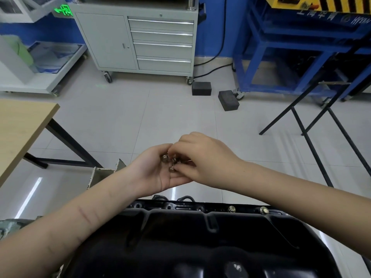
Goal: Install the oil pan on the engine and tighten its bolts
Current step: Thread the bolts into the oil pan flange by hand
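Several bolts lie in cupped left hand; right hand pinches one.

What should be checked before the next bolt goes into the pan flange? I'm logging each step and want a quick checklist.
1. Spare bolts in the cupped left hand: ok.
2. Right hand pinching one bolt: ok; its fingertips are on one.
3. Oil pan seated on the engine: cannot tell.
4. Two fitted bolts in the far flange: ok; tightness cannot tell.
5. Open flange holes left of them: ok.
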